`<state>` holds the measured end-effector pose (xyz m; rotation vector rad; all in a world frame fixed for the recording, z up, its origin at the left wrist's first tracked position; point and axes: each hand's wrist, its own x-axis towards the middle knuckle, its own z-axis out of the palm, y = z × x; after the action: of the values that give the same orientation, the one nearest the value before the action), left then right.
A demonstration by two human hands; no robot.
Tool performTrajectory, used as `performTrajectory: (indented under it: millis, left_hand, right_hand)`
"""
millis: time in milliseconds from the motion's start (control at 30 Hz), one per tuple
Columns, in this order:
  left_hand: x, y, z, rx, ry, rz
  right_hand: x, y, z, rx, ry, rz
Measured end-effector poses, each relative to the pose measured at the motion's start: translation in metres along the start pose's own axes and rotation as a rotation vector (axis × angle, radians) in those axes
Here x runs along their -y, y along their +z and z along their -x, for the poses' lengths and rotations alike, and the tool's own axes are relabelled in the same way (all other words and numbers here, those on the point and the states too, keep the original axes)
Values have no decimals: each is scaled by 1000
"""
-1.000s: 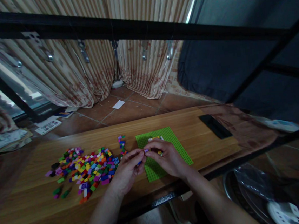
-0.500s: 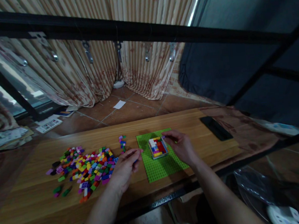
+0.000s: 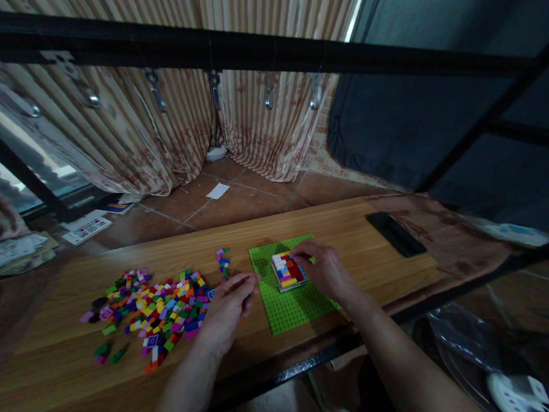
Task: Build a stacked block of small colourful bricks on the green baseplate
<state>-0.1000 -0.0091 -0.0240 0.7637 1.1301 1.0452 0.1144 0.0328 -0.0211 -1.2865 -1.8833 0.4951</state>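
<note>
Over the baseplate (image 3: 290,318), the right hand (image 3: 324,268) has its fingertips bunched at the far right corner of the build (image 3: 287,273), which sits toward the plate's far side; whether they pinch a brick cannot be told. At the baseplate's left edge, the left hand (image 3: 232,297) holds thumb and forefinger drawn together, anything between them too small to make out. Farther left of the baseplate spreads the pile (image 3: 167,304), while a black slab (image 3: 396,234) lies well to its right on the table (image 3: 104,404).
</note>
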Motion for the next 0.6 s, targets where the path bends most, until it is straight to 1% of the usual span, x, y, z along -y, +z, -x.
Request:
performTrajectory:
  millis: [100,267,600]
  left_hand:
    - [0,0,0,-2,-8,-10]
    - [1,0,-1,0,-9,-18]
    - [0,2,1,-5,-2,-45]
  right_hand:
    - [-2,2,-1,-4,-31,-16]
    - [-5,2,-1,-28,-38,-26]
    - [-1,3,-1,-46,-39,18]
